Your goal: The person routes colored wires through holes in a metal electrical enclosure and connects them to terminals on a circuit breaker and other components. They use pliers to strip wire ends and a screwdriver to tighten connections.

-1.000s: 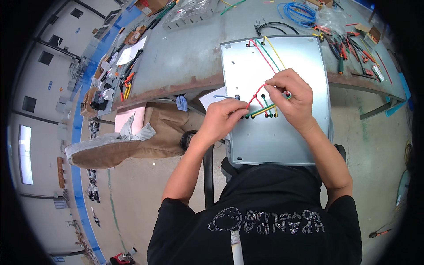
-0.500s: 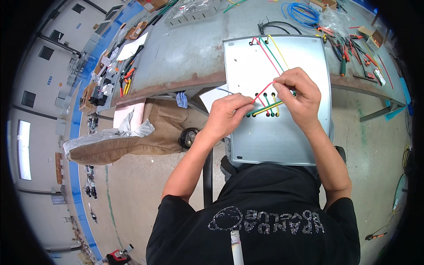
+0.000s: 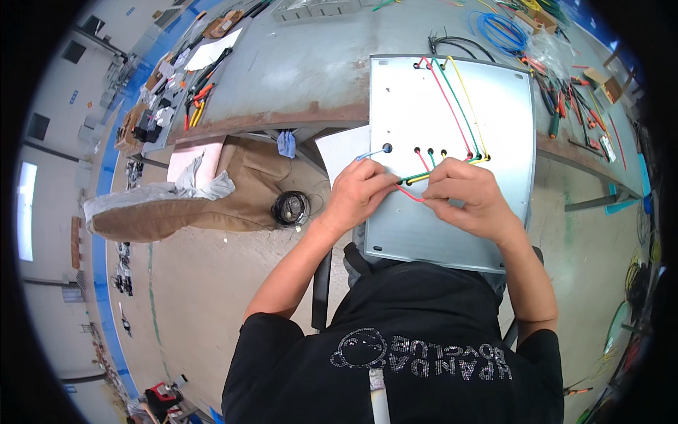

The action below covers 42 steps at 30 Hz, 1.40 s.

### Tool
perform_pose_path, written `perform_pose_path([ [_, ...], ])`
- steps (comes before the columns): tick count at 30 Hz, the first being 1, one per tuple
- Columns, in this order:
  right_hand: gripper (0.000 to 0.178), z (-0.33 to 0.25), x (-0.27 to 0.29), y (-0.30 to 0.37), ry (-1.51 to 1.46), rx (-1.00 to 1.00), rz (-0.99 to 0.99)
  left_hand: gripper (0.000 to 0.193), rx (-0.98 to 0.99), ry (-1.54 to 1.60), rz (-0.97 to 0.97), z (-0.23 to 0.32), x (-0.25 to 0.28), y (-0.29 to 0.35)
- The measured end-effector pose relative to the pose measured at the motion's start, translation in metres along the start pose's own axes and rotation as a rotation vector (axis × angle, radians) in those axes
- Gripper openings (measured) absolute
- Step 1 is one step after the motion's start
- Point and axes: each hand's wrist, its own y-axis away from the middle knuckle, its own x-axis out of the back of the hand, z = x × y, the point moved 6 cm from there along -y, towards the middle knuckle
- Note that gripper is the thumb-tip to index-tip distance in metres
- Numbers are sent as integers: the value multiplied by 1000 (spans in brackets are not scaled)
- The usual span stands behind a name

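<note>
A light grey metal panel (image 3: 434, 237) slopes from my lap up to the workbench edge. Red, green and yellow wires run through its round holes; a long green wire (image 3: 459, 106) and a yellow wire (image 3: 466, 99) stretch from the top holes to the middle right. Left of centre, my left hand (image 3: 359, 192) is closed, its thumb and forefinger pinching a red wire (image 3: 411, 194) beside the green and yellow bundle. My right hand (image 3: 466, 196) is closed on the same wire further along, its tip hidden by the fingers. A blue wire (image 3: 373, 152) comes out of a hole above my left hand.
The metal workbench (image 3: 296, 85) lies beyond the panel. Pliers and other hand tools (image 3: 558, 106), a blue wire coil (image 3: 500, 32) and black cables (image 3: 462, 46) are at its right. More pliers (image 3: 198, 106) lie at its left. A brown padded seat (image 3: 183, 212) stands on my left.
My right hand has come down towards me, bringing the red wire from slanting up and away to bending nearer me. My left hand keeps its pinch. The view has shifted a little.
</note>
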Motion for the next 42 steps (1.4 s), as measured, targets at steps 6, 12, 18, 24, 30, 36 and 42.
perform_pose_path([
  [6,12,12,-28,-21,52,-53,-63,32,772,598,375,-47,-11,40],
  [12,8,25,-42,-31,211,-32,-55,24,906,918,74,-47,-31,45],
  [18,9,19,-23,-28,248,-122,-3,19,805,866,133,-27,-18,18],
  [24,8,35,-41,-25,419,13,-19,19,768,918,144,-30,-31,11],
  [30,15,58,-13,-23,22,-504,82,22,835,969,112,-40,-32,15],
  [36,34,50,-37,-31,360,-148,152,33,906,1120,70,-49,-35,18],
  [42,37,44,-48,-27,499,57,83,46,966,1155,5,-42,-27,18],
])
